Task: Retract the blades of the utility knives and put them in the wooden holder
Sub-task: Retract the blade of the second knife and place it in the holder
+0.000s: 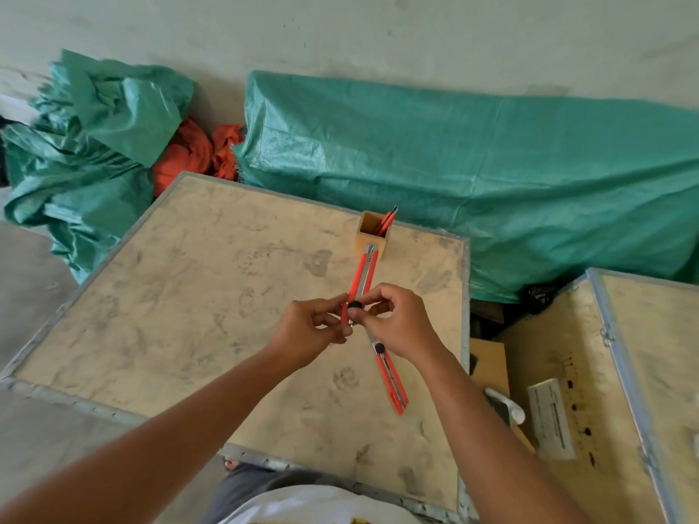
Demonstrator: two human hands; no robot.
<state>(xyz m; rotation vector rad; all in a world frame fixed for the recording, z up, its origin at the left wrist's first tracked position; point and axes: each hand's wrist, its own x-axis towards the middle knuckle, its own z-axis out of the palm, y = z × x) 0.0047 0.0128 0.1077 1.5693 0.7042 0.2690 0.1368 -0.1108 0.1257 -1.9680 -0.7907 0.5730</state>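
Knife number two (389, 380) lies loose on the tabletop (189, 296) low and right of centre, under the right wrist, its long axis slanting toward the lower right. Just above it, both hands hold a raised orange knife (362, 276): the left hand (310, 330) pinches its lower end, and the right hand (397, 323) closes its grip at the black slider knob. That knife's long axis points up-frame, its tip overlapping the wooden holder (368, 236), which already holds knives.

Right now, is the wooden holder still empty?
No, the wooden holder at the far edge of the table already has at least one orange knife standing in it.
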